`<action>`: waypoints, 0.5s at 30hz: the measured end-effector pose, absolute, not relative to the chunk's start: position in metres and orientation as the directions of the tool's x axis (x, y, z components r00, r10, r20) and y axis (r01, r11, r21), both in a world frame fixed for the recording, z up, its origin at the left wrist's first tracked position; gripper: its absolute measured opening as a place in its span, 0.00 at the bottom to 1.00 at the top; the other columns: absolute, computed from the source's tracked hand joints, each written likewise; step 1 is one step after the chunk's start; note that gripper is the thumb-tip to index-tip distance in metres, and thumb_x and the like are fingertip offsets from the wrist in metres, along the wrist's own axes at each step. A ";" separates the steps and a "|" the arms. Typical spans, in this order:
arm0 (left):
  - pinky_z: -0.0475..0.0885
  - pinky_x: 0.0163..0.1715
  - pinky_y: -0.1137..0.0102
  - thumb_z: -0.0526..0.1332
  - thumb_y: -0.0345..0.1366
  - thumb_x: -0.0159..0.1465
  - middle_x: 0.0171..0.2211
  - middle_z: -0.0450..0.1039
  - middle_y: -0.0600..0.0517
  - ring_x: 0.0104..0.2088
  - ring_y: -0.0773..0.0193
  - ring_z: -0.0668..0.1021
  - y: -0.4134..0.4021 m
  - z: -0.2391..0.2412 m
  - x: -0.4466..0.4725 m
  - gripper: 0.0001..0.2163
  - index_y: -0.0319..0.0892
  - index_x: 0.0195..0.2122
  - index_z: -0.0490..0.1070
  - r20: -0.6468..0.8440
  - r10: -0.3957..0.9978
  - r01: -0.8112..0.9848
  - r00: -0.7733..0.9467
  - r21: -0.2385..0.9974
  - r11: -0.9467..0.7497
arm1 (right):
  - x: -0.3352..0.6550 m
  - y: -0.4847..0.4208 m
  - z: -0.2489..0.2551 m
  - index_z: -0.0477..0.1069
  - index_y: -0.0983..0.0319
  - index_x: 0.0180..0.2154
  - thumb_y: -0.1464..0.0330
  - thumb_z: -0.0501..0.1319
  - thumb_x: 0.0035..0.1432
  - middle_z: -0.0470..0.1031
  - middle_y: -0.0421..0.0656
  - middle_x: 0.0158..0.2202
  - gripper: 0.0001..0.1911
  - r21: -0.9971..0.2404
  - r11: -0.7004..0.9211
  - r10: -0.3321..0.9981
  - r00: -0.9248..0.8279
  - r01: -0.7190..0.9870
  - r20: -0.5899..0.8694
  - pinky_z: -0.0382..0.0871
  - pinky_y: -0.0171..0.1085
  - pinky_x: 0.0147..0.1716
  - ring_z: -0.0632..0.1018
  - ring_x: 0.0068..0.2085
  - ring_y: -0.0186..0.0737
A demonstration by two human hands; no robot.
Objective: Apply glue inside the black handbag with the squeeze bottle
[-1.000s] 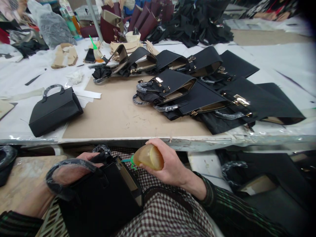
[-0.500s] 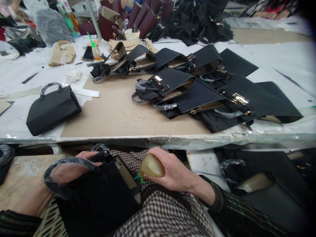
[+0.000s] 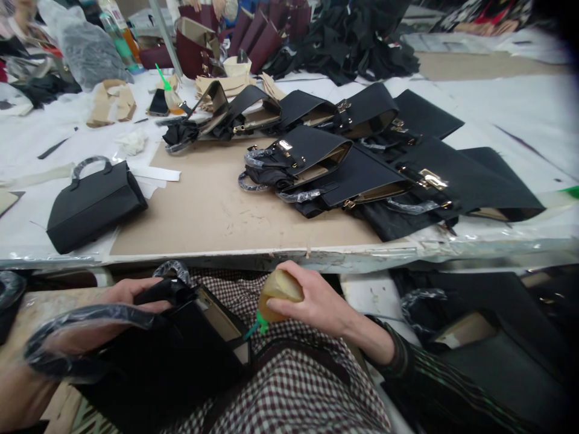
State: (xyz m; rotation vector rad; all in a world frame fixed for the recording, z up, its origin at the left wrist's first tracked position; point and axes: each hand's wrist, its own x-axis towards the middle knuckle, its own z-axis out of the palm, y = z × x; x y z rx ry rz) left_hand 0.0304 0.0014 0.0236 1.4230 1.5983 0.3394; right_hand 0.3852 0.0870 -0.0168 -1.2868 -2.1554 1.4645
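Observation:
On my lap lies a black handbag (image 3: 172, 361), its open end turned toward the right and showing a beige inside. My left hand (image 3: 131, 295) grips it near the top, with the wrist passing behind a plastic-wrapped handle (image 3: 90, 316); some of its fingers are hidden. My right hand (image 3: 312, 298) is closed around a squeeze bottle (image 3: 280, 289) of yellowish liquid. The bottle tilts down, and its green nozzle (image 3: 259, 325) points left toward the bag's open end. Whether the tip touches the bag I cannot tell.
Several black bags (image 3: 325, 157) lie on the table, with another black handbag (image 3: 97, 202) at left. A second green-tipped bottle (image 3: 172, 96) stands beside a phone (image 3: 158, 102). More bags (image 3: 488, 337) are low on my right. Across the table, other people's hands show.
My left hand and the bag have shifted left and a little down. The bottle has turned in my right hand, so more of its green nozzle shows.

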 end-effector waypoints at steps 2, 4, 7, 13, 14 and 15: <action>0.81 0.40 0.67 0.56 0.42 0.72 0.41 0.85 0.55 0.41 0.57 0.86 -0.001 0.034 0.018 0.20 0.35 0.58 0.75 -0.508 0.840 0.634 0.191 0.717 0.290 | 0.387 0.089 -0.017 0.70 0.59 0.44 0.60 0.68 0.57 0.75 0.40 0.36 0.16 -0.872 0.062 0.824 -0.518 0.485 -0.229 0.67 0.41 0.37 0.74 0.36 0.43; 0.80 0.43 0.69 0.59 0.40 0.70 0.41 0.85 0.57 0.42 0.59 0.86 -0.006 0.038 0.007 0.17 0.36 0.53 0.77 -0.396 0.881 0.740 0.258 0.668 0.084 | 0.389 0.089 -0.020 0.69 0.59 0.47 0.59 0.68 0.57 0.75 0.42 0.38 0.19 -0.902 0.035 0.876 -0.448 0.430 -0.179 0.69 0.43 0.40 0.75 0.38 0.45; 0.80 0.37 0.76 0.62 0.38 0.68 0.40 0.86 0.55 0.36 0.63 0.87 -0.025 0.028 0.001 0.11 0.40 0.47 0.79 -0.165 0.887 0.818 0.432 0.485 -0.308 | 0.392 0.085 -0.026 0.68 0.58 0.50 0.56 0.67 0.57 0.76 0.44 0.43 0.22 -0.928 -0.001 0.915 -0.374 0.374 -0.151 0.70 0.46 0.44 0.77 0.42 0.47; 0.83 0.42 0.72 0.58 0.51 0.71 0.42 0.86 0.50 0.40 0.57 0.88 -0.114 -0.014 0.014 0.15 0.49 0.51 0.74 0.113 0.958 0.940 0.264 0.193 -0.282 | 0.395 0.067 -0.034 0.68 0.58 0.50 0.56 0.67 0.56 0.77 0.44 0.41 0.23 -0.895 -0.049 0.863 -0.432 0.443 -0.261 0.72 0.46 0.41 0.77 0.40 0.48; 0.83 0.45 0.70 0.57 0.52 0.72 0.43 0.86 0.49 0.41 0.56 0.88 -0.129 -0.019 0.016 0.16 0.50 0.51 0.74 0.107 0.968 0.951 0.227 0.190 -0.244 | 0.393 0.065 -0.034 0.68 0.58 0.50 0.57 0.67 0.56 0.77 0.44 0.40 0.23 -0.883 -0.038 0.846 -0.455 0.467 -0.277 0.72 0.46 0.41 0.77 0.39 0.48; 0.83 0.46 0.69 0.56 0.52 0.72 0.43 0.86 0.49 0.42 0.55 0.88 -0.142 -0.023 0.017 0.16 0.50 0.52 0.73 0.099 0.974 0.957 0.206 0.186 -0.221 | 0.391 0.064 -0.035 0.69 0.59 0.50 0.57 0.67 0.56 0.77 0.44 0.40 0.22 -0.871 -0.015 0.830 -0.479 0.491 -0.284 0.71 0.47 0.42 0.77 0.39 0.48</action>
